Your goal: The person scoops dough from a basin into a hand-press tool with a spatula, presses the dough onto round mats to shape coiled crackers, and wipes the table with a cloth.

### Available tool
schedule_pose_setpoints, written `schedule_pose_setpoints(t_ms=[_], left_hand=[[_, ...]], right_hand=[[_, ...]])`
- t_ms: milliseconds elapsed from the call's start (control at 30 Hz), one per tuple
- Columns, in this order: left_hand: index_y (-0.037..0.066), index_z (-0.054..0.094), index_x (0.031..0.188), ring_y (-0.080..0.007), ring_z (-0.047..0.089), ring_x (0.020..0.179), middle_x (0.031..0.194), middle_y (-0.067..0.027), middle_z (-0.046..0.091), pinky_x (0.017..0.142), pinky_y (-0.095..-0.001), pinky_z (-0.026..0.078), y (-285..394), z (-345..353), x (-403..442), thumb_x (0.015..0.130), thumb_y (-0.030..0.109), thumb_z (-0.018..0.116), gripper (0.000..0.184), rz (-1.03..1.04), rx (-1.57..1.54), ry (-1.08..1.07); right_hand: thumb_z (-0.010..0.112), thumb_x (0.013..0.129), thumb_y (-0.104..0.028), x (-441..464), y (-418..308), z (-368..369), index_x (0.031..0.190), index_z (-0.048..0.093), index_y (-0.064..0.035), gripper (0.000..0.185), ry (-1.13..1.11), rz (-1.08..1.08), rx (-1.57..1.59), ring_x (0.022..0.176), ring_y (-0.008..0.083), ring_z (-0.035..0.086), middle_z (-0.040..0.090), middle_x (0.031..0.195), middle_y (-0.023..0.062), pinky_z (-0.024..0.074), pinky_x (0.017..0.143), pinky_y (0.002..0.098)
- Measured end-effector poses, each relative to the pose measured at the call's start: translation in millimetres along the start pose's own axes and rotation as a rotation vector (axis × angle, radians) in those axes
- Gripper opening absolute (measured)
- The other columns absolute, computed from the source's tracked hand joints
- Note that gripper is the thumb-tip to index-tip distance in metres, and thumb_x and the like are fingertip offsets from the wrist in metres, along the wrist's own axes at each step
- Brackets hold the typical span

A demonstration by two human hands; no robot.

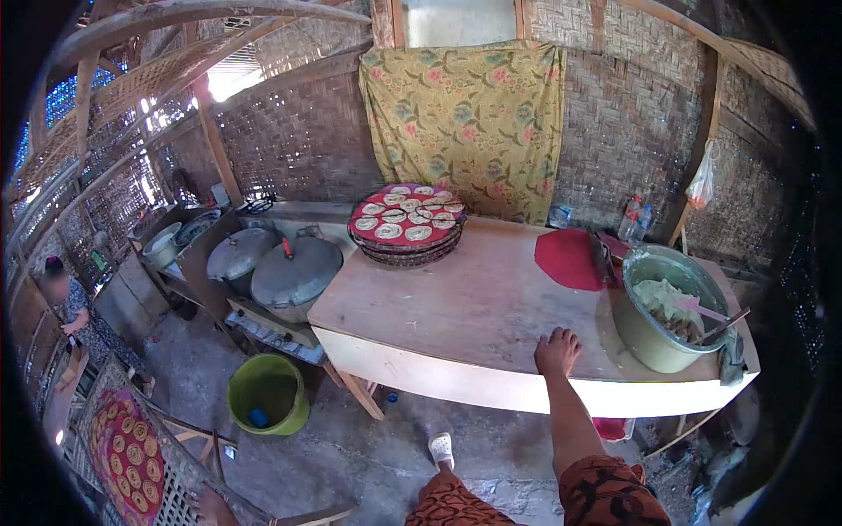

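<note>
My right hand [558, 352] lies on the front edge of the pale table [456, 302], palm down and fingers apart, holding nothing. At the bottom left my left hand [212, 507] is at the edge of a woven tray [180, 491]; its fingers are not clear. Several pale spirals lie on the tray's red cloth [118, 430]. More spirals rest on a red-topped stack of round trays [408, 223] on the table. Right of my right hand stands a large green tub [645, 329] with pale dough-like matter and utensils inside. A red round sheet [570, 259] lies behind my right hand.
Two large lidded pots [296, 272] [241, 254] stand on a stove left of the table. A green bucket [269, 394] is on the floor below them. A person [83, 320] stands at the far left. Plastic bottles [636, 221] stand at the table's back right.
</note>
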State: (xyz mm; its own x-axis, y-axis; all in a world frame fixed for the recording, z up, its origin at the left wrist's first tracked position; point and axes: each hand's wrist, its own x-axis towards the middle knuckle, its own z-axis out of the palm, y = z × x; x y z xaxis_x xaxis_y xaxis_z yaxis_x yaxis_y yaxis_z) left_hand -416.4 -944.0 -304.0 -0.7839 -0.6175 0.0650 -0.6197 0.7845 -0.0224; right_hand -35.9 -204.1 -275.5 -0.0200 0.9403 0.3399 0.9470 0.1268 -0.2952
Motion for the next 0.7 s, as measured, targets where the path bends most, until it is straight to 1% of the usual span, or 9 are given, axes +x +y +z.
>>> schedule_pose_setpoints(t_ms=[100,133,200,300,333,400,433,600,700], left_hand=[[0.021,0.032,0.144,-0.0318,0.032,0.134,0.149,-0.0073,0.032,0.102,-0.0550,0.031,-5.0,46.7,51.8,0.093,0.064,0.021,0.068,0.206,0.325,-0.019],[0.021,0.032,0.144,-0.0318,0.032,0.134,0.149,-0.0073,0.032,0.102,-0.0550,0.031,-6.0,53.1,52.6,0.093,0.064,0.021,0.068,0.204,0.327,-0.018],[0.021,0.031,0.145,-0.0329,0.033,0.133,0.149,-0.0074,0.031,0.103,-0.0548,0.030,-3.3,37.8,33.8,0.091,0.067,0.022,0.072,0.006,0.047,-0.002],[0.021,0.030,0.145,-0.0329,0.033,0.133,0.150,-0.0071,0.030,0.103,-0.0559,0.028,-1.7,45.0,37.5,0.089,0.069,0.024,0.074,-0.091,0.065,0.048],[0.021,0.030,0.145,-0.0329,0.033,0.133,0.150,-0.0071,0.030,0.103,-0.0559,0.028,-1.9,37.4,32.1,0.089,0.069,0.024,0.074,-0.096,0.071,0.049],[0.027,0.010,0.151,-0.0340,0.027,0.137,0.157,-0.0043,0.013,0.102,-0.0612,0.028,-0.5,22.1,23.2,0.091,0.064,0.027,0.072,-0.061,0.026,-0.069],[0.030,0.008,0.151,-0.0339,0.026,0.137,0.157,-0.0040,0.013,0.102,-0.0621,0.027,3.1,27.2,26.9,0.091,0.064,0.028,0.072,-0.086,0.098,-0.067],[0.029,0.010,0.151,-0.0317,0.028,0.136,0.156,-0.0037,0.014,0.103,-0.0602,0.026,-6.3,44.4,37.7,0.090,0.063,0.031,0.073,-0.085,0.032,0.014],[0.024,0.013,0.151,-0.0302,0.028,0.136,0.156,-0.0031,0.015,0.104,-0.0579,0.026,4.7,6.9,8.0,0.090,0.063,0.032,0.074,-0.085,-0.003,-0.008]], right_hand=[[0.054,0.086,-0.035,0.3,-0.8,-0.7,0.113,0.056,-0.0047,0.040,-0.007,-0.003,-0.041,0.117,0.0307,0.043,0.051,0.119,0.0155,0.0278,0.103,0.0477],[0.054,0.086,-0.035,0.8,-0.6,-1.0,0.113,0.056,-0.0047,0.040,-0.009,-0.004,-0.041,0.117,0.0307,0.043,0.051,0.119,0.0155,0.0278,0.103,0.0477],[0.053,0.087,-0.035,-0.1,-0.1,0.2,0.112,0.056,-0.0045,0.040,0.003,-0.012,-0.031,0.117,0.0305,0.043,0.051,0.118,0.0152,0.0276,0.103,0.0480],[0.052,0.086,-0.036,-1.9,-1.9,-4.6,0.114,0.055,-0.0040,0.043,0.004,-0.012,-0.047,0.116,0.0303,0.045,0.052,0.119,0.0138,0.0315,0.100,0.0467],[0.052,0.086,-0.036,-1.8,-1.1,-2.9,0.114,0.055,-0.0040,0.043,-0.002,-0.017,-0.047,0.116,0.0303,0.045,0.052,0.119,0.0138,0.0315,0.100,0.0467],[0.052,0.086,-0.035,-1.1,-0.9,0.5,0.114,0.055,-0.0041,0.042,0.017,-0.014,-0.051,0.117,0.0304,0.044,0.051,0.120,0.0141,0.0308,0.101,0.0467],[0.052,0.086,-0.035,-1.4,-2.7,-0.8,0.114,0.055,-0.0041,0.042,0.012,-0.028,-0.051,0.117,0.0304,0.044,0.051,0.120,0.0141,0.0308,0.101,0.0467],[0.052,0.088,-0.035,-4.8,-5.6,-5.7,0.111,0.056,-0.0038,0.039,0.021,-0.016,-0.031,0.118,0.0304,0.043,0.051,0.119,0.0152,0.0292,0.102,0.0474],[0.052,0.088,-0.035,-5.0,-6.7,-7.8,0.112,0.056,-0.0035,0.040,-0.002,-0.008,-0.022,0.118,0.0303,0.043,0.051,0.119,0.0153,0.0292,0.102,0.0473]])
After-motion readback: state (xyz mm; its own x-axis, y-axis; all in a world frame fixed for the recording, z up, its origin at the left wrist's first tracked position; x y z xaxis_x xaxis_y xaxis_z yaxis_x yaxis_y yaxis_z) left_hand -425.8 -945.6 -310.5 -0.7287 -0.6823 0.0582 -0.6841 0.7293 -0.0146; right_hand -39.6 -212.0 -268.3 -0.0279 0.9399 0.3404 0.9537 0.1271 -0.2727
